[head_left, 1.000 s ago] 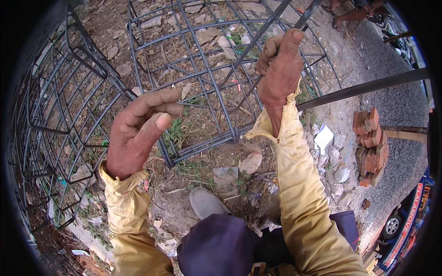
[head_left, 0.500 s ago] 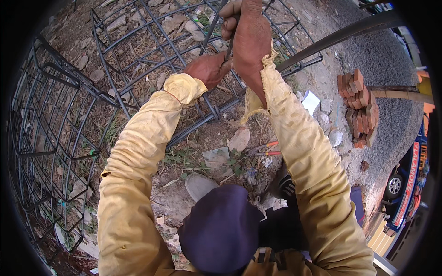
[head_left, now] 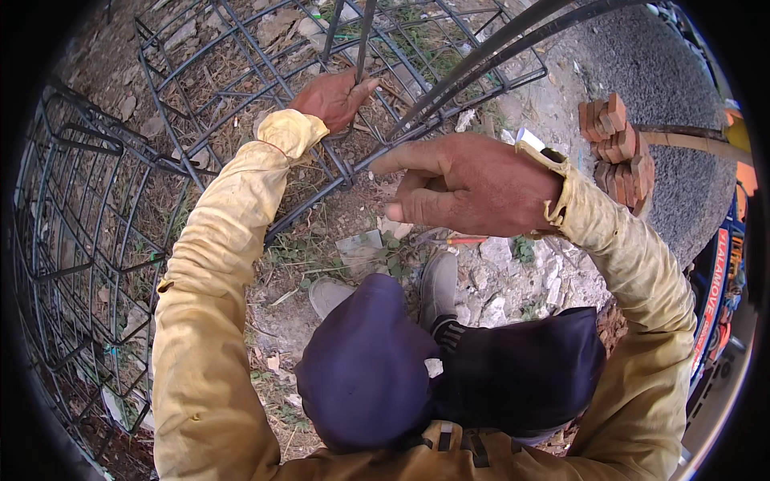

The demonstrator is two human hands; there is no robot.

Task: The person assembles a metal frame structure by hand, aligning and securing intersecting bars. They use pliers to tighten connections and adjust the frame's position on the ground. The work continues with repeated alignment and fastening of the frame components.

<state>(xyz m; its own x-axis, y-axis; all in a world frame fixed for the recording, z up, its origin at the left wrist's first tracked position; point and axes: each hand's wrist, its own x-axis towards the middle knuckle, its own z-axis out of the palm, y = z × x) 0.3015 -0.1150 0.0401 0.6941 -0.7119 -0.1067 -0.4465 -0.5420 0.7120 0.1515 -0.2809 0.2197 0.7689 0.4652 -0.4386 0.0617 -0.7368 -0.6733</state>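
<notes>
My left hand [head_left: 330,99] is closed around the lower part of a thin upright steel bar [head_left: 365,40], thumb pointing right, over the near part of a flat steel rebar cage [head_left: 269,68]. Nothing shows in my right hand [head_left: 477,183]; its index finger stretches left past the cage's near edge and the other fingers curl loosely, apart. Just beyond that hand, two long dark bars [head_left: 489,52] slant up to the right from the cage edge. Red-handled pliers [head_left: 465,240] lie on the ground, partly hidden below my right hand.
Another rebar cage [head_left: 88,248] stands along the left. A stack of red bricks [head_left: 622,152] sits at the right beside the grey gravel [head_left: 666,104]. Rubble [head_left: 489,280] and a flat tile piece [head_left: 359,247] lie near my shoes. A blue vehicle [head_left: 714,297] is at the far right.
My right hand has let go of the bar and come down toward me and to the right. My left hand has shifted slightly left and up, still on the bar.
</notes>
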